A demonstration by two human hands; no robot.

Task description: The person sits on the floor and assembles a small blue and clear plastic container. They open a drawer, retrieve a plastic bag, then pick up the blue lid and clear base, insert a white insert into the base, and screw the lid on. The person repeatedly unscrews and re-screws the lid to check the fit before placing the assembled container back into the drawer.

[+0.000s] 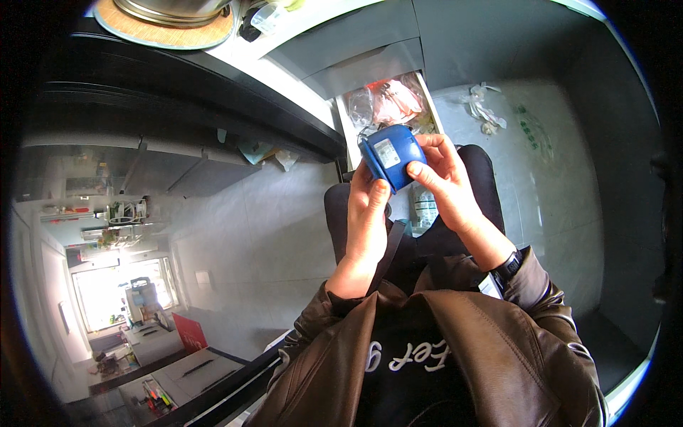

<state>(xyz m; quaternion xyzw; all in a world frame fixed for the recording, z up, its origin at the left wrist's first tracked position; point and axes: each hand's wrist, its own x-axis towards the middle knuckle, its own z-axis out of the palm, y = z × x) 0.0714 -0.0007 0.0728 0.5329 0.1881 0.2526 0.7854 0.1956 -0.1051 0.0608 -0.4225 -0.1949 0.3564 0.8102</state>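
Observation:
Between both hands, over my knees, I hold a rounded blue case (407, 151) with a white label on its side; its exact kind I cannot make out. My left hand (366, 213) grips its lower left edge, thumb on the near side. From the right, my right hand (448, 181) holds it with the thumb pressed on the front and the fingers behind. Just beyond the case a drawer (432, 112) stands pulled out. Inside it lie a pink-red plastic package (393, 101) and crumpled clear plastic bags (360, 107), partly covered by the case.
A crumpled white plastic bag (484, 110) and a clear bag with green print (535, 132) lie on the floor at right. Below my hands, a labelled package (425, 206) shows between my legs. A metal pot (174, 10) rests on a round mat (163, 35) at upper left.

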